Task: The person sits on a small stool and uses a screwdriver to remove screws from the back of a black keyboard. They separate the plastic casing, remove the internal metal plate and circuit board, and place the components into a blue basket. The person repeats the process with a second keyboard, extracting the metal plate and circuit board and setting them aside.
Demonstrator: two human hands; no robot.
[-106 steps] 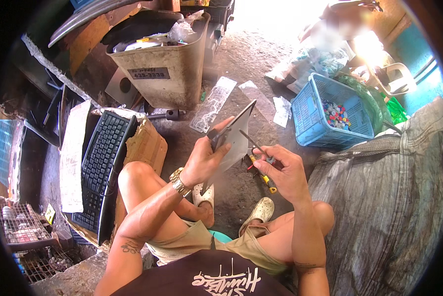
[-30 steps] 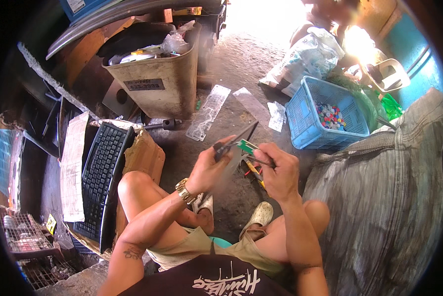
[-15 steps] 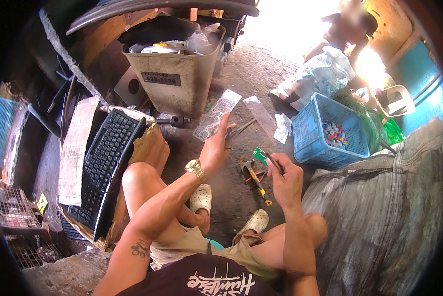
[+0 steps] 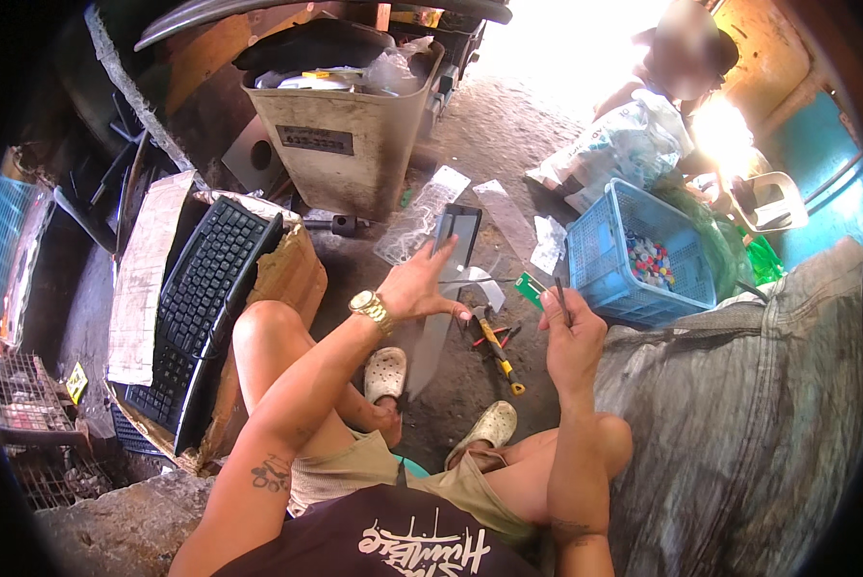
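A person sat low with bent knees, in pale clogs (image 4: 386,373), working with bare hands above a dirty floor (image 4: 451,413). The left hand (image 4: 410,290), with a gold watch (image 4: 372,307) at its wrist, was spread wide, fingers splayed and thumb stretched out. Three seconds or so earlier it had gripped a flat grey panel; now that grip was gone. Just beyond the fingers was a dark rectangular panel (image 4: 460,226), below the hand a blurred, see-through sheet (image 4: 430,351), and beside the thumb a curved white piece (image 4: 490,287). I could not tell whether these were falling or already lying on the floor.

The right hand (image 4: 576,337) pinched a small green circuit board (image 4: 530,289) and a slim dark rod (image 4: 560,296) between thumb and fingers. A second earlier the board had been up against the panel in the left hand; now it was held well apart from it.

On the floor between the hands, a hammer (image 4: 497,356) with a yellow-and-black handle lay where it had been, next to a red-handled tool (image 4: 514,337). The black keyboard (image 4: 205,298) at the person's left and the blue crate (image 4: 634,306) of coloured caps (image 4: 649,262) at the right were likewise unchanged.
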